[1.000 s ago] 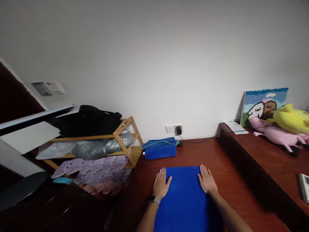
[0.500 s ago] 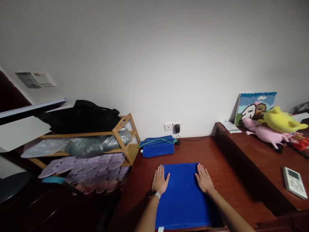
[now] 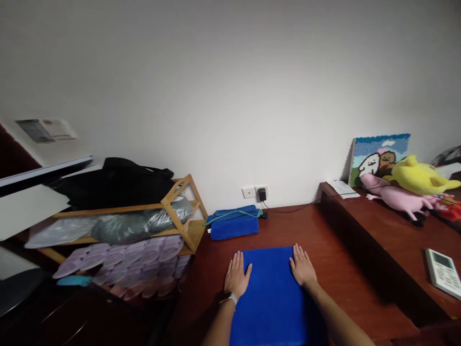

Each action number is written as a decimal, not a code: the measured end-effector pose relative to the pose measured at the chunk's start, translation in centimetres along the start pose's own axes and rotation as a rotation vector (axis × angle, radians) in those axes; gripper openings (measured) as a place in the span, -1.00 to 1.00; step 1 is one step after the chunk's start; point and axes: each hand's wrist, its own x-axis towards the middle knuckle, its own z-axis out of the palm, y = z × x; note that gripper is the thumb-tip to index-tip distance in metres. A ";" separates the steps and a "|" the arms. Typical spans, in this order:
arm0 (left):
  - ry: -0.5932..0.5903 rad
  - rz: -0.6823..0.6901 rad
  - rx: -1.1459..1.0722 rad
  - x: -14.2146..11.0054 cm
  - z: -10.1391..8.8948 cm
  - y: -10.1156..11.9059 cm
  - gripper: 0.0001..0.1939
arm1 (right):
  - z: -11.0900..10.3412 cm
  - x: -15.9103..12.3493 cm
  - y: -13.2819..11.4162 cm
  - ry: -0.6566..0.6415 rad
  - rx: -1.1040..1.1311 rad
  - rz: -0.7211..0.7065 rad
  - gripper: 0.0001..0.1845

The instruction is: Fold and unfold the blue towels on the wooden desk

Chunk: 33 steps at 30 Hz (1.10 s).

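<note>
A blue towel [image 3: 271, 293] lies spread flat on the reddish-brown table [image 3: 345, 274], its near end running out of the bottom of the view. My left hand [image 3: 237, 275] rests flat on the towel's left edge, thumb apart from the fingers, a watch on the wrist. On the opposite edge, near the far right corner, my right hand [image 3: 302, 265] lies flat with fingers stretched out. Neither hand grips anything. Beyond them, against the wall, sits a folded blue cloth [image 3: 235, 228] with a green cord across it.
A wooden rack [image 3: 183, 211] at the left holds a black bag [image 3: 122, 185], plastic-wrapped bundles and several lilac slippers [image 3: 137, 252]. A black plug [image 3: 262, 194] sits in the wall socket. On the raised right surface are plush toys [image 3: 399, 197], a picture panel [image 3: 378, 161] and a white calculator-like device [image 3: 443, 272].
The view has shifted and tilted slightly, so the towel's near end now falls outside the frame. Both hands stay flat at the towel's edges.
</note>
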 end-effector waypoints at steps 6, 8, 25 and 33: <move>0.001 0.004 0.069 0.8 -1.6 0.8 -0.20 | 0.3 0.1 0.1 0.021 0.054 -0.007 -0.24; 0.031 0.045 0.057 1.4 -2.3 3.0 -0.23 | 0.3 0.2 0.1 0.016 0.056 -0.007 -0.24; -0.074 0.134 -0.074 2.7 0.6 9.0 -0.27 | -0.2 0.0 0.1 -0.003 0.043 -0.012 -0.24; -0.003 -0.045 0.021 2.0 -0.1 -2.1 -0.23 | 0.4 0.1 0.4 0.005 0.029 -0.013 -0.23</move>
